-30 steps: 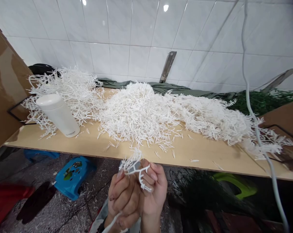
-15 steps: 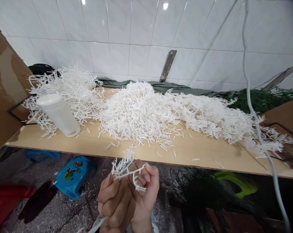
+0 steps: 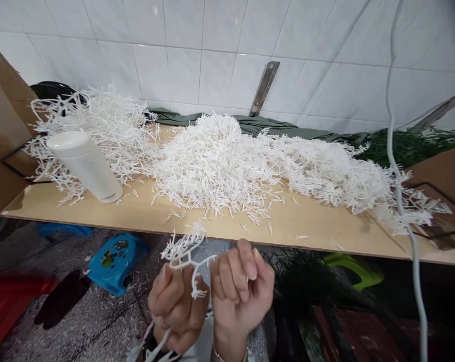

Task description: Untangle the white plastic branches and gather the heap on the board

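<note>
A white branched plastic twig (image 3: pixel 190 260) with feathery tips sticks up from my left hand (image 3: pixel 179 306), whose fingers are wrapped round it. More of its white stem (image 3: pixel 157 347) trails out below that fist. Beside it, to the right, my right hand (image 3: pixel 242 281) is closed, thumb pressed to the curled fingers; what they may pinch is too small to make out. Beyond both hands, a heap of short white twig pieces (image 3: pixel 212 166) covers the middle of the wooden board (image 3: pixel 212 230).
Larger white branches (image 3: pixel 110 120) pile up at left behind a white bottle (image 3: pixel 86 166); feathery sprigs (image 3: pixel 336 176) lie at right. A grey cable (image 3: pixel 391 130) hangs across the right side. Below stand a blue stool (image 3: pixel 112 261) and a red stool (image 3: pixel 16 296).
My right hand has moved right, away from the twig and my left hand. My left hand still holds the twig, now slightly further left. The view has tipped down a little.
</note>
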A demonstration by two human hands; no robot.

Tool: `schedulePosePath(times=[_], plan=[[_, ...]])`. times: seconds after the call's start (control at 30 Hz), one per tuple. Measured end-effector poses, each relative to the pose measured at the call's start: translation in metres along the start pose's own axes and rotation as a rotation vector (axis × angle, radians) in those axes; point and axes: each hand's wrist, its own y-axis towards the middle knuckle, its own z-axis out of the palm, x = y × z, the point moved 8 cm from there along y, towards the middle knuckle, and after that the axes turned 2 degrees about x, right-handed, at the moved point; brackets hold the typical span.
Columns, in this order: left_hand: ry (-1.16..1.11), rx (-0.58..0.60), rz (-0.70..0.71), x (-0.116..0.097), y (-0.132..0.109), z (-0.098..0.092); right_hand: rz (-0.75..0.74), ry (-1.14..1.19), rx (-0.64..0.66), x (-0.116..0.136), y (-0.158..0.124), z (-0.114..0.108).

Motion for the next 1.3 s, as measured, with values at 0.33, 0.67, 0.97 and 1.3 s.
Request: schedulePosePath(times=[0.33, 0.67, 0.97, 1.3], plan=[[0.029, -0.161, 0.038, -0.008, -0.003, -0.008, 0.214, 0.105, -0.447, -0.003, 0.000, -0.048], [0.062, -0.236, 0.025, -0.020, 0.000, -0.016, 0.220, 0.211, -0.465, -0.007, 0.002, -0.060], [0.112, -0.278, 0.035, -0.020, -0.001, -0.019, 0.208, 0.108, -0.342, -0.005, 0.005, -0.049], [0.471, -0.440, -0.001, -0.022, -0.003, -0.026, 0.349, -0.049, -0.364, -0.014, 0.005, -0.052]])
